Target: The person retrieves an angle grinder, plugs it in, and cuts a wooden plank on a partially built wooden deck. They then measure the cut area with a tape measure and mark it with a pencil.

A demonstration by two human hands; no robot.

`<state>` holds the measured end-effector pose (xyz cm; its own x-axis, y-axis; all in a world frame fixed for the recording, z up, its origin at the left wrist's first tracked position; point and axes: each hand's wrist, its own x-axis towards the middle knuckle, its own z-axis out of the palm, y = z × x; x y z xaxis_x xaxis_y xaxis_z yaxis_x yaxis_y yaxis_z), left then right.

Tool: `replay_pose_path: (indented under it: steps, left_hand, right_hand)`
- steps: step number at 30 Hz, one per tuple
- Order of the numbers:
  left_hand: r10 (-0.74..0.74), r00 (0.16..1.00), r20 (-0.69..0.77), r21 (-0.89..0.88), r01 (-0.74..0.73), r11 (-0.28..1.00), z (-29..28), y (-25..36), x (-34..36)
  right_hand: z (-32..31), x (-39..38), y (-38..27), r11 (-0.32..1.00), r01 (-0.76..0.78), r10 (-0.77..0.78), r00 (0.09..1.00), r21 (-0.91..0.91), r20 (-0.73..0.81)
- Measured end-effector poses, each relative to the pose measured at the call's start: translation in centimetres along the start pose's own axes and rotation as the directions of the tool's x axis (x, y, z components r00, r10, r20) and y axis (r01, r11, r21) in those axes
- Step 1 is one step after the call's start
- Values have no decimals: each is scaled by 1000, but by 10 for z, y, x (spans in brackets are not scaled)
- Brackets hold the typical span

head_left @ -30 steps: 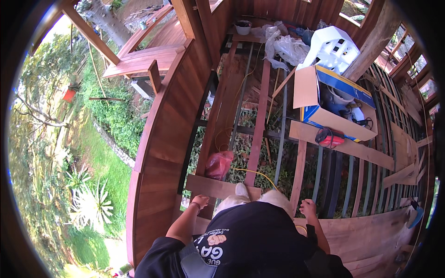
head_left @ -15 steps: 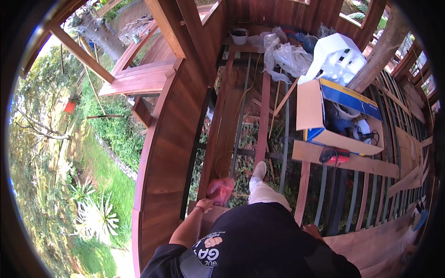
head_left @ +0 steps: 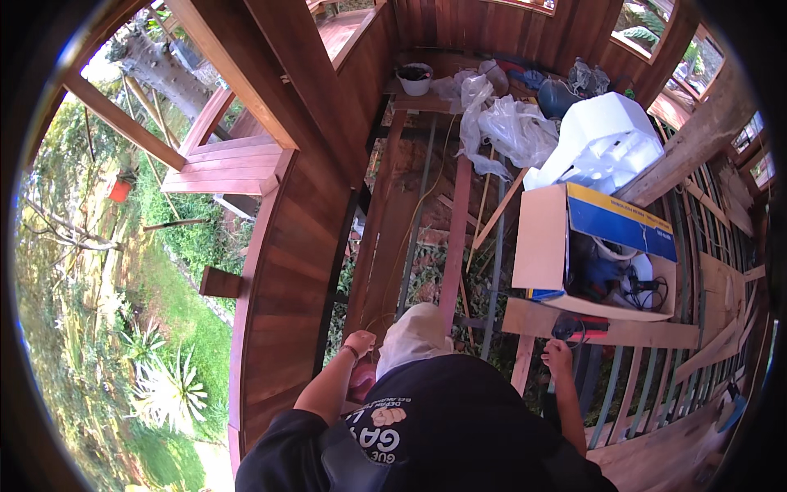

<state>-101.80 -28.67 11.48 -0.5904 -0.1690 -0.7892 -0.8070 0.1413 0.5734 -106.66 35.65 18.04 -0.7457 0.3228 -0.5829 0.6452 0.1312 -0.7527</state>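
My left hand (head_left: 359, 343) is held low beside my leg, near the wooden side wall. Its fingers are curled, and I cannot make out whether anything is in them. A reddish plastic bag (head_left: 361, 380) lies just below it, partly hidden by my arm and body. My right hand (head_left: 557, 357) hangs with bent fingers just short of a red and black power tool (head_left: 584, 329); a gap seems to show between them. That tool rests on a plank (head_left: 639, 332) across the joists. What the right fingers hold, if anything, is hidden.
Open joists (head_left: 456, 246) span gaps over greenery. An open cardboard box (head_left: 541, 246) with tools and cords stands at the right, below white foam packaging (head_left: 602, 139) and a slanting log (head_left: 689, 156). Clear plastic bags (head_left: 516, 135) and a white bucket (head_left: 415, 79) lie farther off.
I have moved forward, and my bent leg has come up over the joists. My right hand has risen into view near the power tool. The reddish bag is now mostly behind my body.
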Motion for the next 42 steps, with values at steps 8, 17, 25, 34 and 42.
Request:
replay_pose_path:
  steps: [8,17,25,34,42]
  left_hand:
    - [-280,954,109,295,238,925,-18,90,140]
    - [257,912,321,453,-386,804,-69,285,318]
    - [106,958,-265,-266,-178,947,-67,467,348]
    - [-115,937,-329,-355,-9,935,-91,607,473]
    - [-39,893,-448,-243,-80,967,-159,755,581]
  right_hand:
    - [88,139,-140,998,52,-54,993,23,104]
    - [125,290,-258,988,-121,125,991,-98,36]
    - [113,412,-283,312,651,-82,744,-692,663]
    - [252,657,-497,657,147,231,894,-739,383]
    - [390,759,-709,961,64,47,921,-268,388]
